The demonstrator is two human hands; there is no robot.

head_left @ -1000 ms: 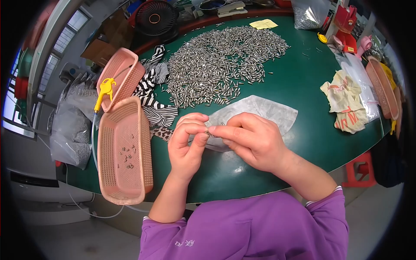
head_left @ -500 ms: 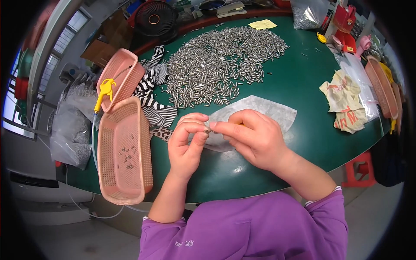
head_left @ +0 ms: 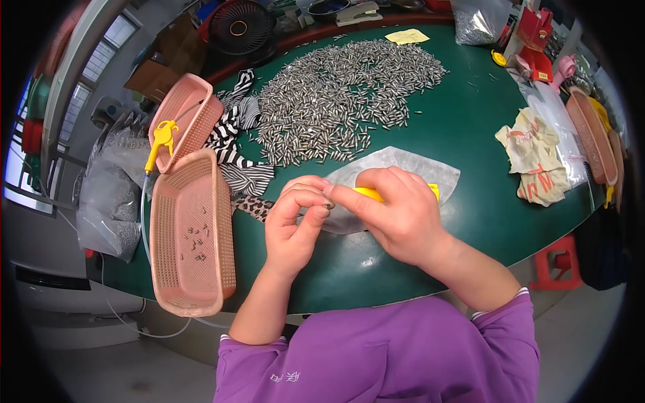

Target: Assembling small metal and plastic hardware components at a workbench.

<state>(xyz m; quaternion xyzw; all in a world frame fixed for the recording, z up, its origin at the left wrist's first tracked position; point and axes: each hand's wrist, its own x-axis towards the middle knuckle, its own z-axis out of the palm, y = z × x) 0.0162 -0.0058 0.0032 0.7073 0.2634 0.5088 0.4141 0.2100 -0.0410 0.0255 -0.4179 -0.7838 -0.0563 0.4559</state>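
My left hand (head_left: 292,228) is closed, pinching a small dark metal piece (head_left: 328,206) between its thumb and fingers. My right hand (head_left: 403,218) meets it from the right, with the fingertips touching near that piece; its fingers are curled and what they grip is hidden. A flat yellow object (head_left: 369,193) shows between the right fingers and past the back of the hand; its kind is not clear. Beneath both hands lies a grey-white cloth sheet (head_left: 423,164). Beyond it spreads a big heap of small silvery metal pins (head_left: 336,94).
Left stands a pink plastic basket (head_left: 226,248) with several metal pieces inside, and a second pink basket (head_left: 195,101) bearing a yellow air gun (head_left: 161,141). Striped cloth (head_left: 232,148) lies beside the heap. At right are a crumpled cream bag (head_left: 534,158) and a red stool (head_left: 557,265).
The yellow object now shows at my right hand, where none was visible before. Both hands have shifted slightly, the left one a little to the right.
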